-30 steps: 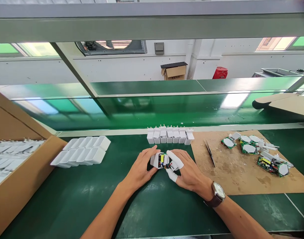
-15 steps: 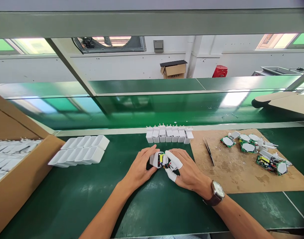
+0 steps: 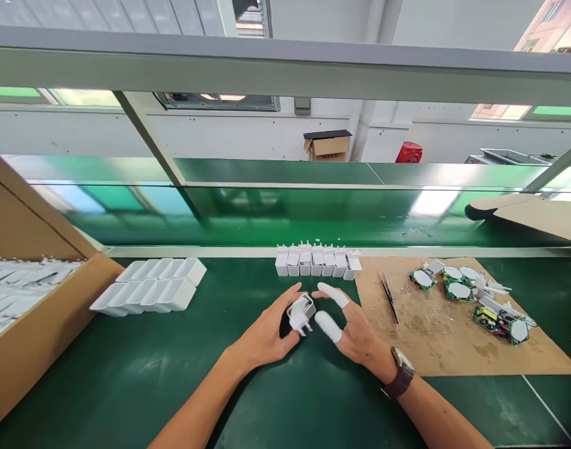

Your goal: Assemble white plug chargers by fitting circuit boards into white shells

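A white plastic charger housing (image 3: 300,312) with a pronged plug piece on its near side is held between the thumb and fingers of my left hand (image 3: 271,325). To its right, my right hand (image 3: 358,327) has thumb and index finger spread apart, both in white finger cots, touching nothing. Beyond the hands stands a row of white charger housings (image 3: 316,269) with plug pieces lifted at their tops. The inside of the held housing is mostly hidden at this angle.
At the left lie white empty housings (image 3: 157,293) in two rows, beside a cardboard box (image 3: 70,312) of white parts. On a brown cardboard sheet (image 3: 416,337) at the right are tweezers (image 3: 389,296) and several green circuit boards (image 3: 500,324) with white pads.
The circuit board that showed between my hands is now inside the housing, mostly out of sight. My right hand has let go and drawn right. The view has tilted up slightly.
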### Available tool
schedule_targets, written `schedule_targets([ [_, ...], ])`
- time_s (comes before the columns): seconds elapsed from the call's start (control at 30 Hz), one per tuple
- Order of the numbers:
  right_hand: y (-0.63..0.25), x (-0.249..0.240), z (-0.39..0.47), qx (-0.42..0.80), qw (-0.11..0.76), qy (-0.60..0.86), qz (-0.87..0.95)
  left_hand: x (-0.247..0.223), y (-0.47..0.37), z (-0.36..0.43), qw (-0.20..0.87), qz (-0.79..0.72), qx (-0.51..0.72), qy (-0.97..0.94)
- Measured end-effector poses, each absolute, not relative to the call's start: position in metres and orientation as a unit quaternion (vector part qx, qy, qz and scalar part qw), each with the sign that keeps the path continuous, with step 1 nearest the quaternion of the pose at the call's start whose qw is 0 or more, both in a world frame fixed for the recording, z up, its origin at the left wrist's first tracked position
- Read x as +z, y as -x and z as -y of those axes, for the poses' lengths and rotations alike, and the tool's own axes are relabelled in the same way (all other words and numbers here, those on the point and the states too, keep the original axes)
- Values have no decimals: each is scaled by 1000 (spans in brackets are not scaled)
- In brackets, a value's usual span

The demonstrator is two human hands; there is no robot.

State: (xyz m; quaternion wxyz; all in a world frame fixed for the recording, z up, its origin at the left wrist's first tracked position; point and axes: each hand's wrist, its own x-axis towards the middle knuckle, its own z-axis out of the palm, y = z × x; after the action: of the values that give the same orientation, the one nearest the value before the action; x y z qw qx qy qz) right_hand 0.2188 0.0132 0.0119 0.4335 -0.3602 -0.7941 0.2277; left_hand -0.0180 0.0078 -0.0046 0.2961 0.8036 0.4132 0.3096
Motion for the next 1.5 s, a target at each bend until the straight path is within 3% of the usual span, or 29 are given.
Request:
schedule_targets([
  [0.1,-219,9,-16,252,433,393,771,-3,19,-7,335,-437,313,-774],
  [0.4,-207,6,-20,191,353,279,872,6,21,-7,386,-459,324,-732],
  [0.67,-203,2,-22,135,425,280,850,8,25,-6,355,-418,356,-757],
  [0.87,-202,-1,-25,154,380,282,867,5,23,-8,348,-455,340,-746],
  [1.07,-206,5,-23,149,434,272,845,4,25,-7,331,-421,397,-745],
  [1.2,-206,6,-24,187,376,284,862,0,20,-8,305,-440,433,-725],
  [1.5,-206,-2,-27,173,355,308,865,0,20,-13,207,-462,438,-743],
])
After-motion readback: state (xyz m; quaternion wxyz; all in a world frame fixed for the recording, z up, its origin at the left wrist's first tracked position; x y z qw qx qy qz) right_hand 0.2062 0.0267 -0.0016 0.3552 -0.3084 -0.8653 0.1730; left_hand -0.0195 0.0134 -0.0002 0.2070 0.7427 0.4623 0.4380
